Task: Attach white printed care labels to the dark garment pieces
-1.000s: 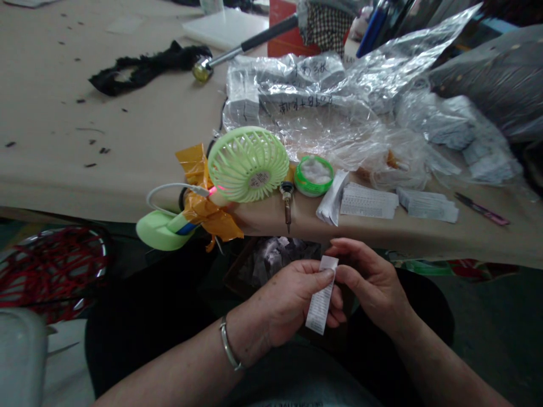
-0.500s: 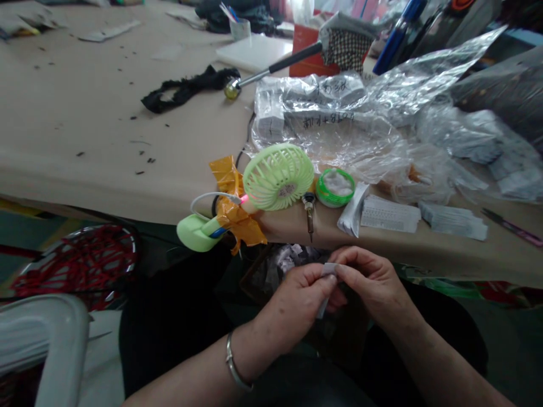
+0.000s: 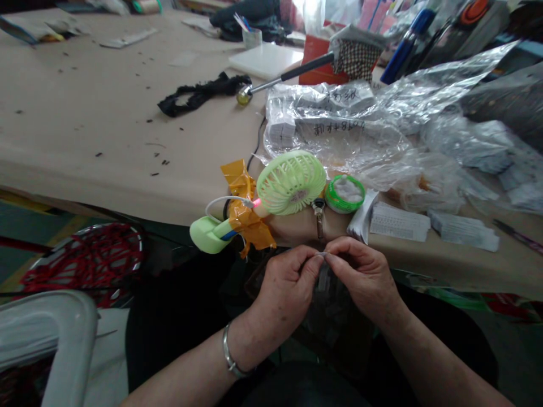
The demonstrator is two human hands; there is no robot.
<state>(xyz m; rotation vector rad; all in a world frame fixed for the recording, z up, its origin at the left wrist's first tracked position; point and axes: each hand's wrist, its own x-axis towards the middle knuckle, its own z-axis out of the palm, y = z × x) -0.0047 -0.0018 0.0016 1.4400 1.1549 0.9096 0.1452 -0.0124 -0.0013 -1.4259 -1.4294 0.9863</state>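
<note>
Head view: a thin white slip is pinched at the front of the person's body, just below the table's near edge, seen almost edge-on so that little of its face shows. The left hand grips it between thumb and forefinger from one side, and the right hand does likewise from the other, the two sets of fingertips nearly meeting; a metal bangle circles the left wrist. Beneath the hands are pale scraps, dim and blurred. Just beyond the hands, along the edge of the tan table, a slim pointed tool lies beside a green tub holding white fluffy wadding. To the tub's right come a folded white bundle, a fanned stack of printed slips, a second stack and a slender dark-and-pink implement. Left of the pointed tool, a pale green fan is fixed at the edge with orange tape, a white cable looping into it. Farther back lie a clear plastic bag around white packs, a long-handled tool with a yellowish head, and a black cloth piece.
</note>
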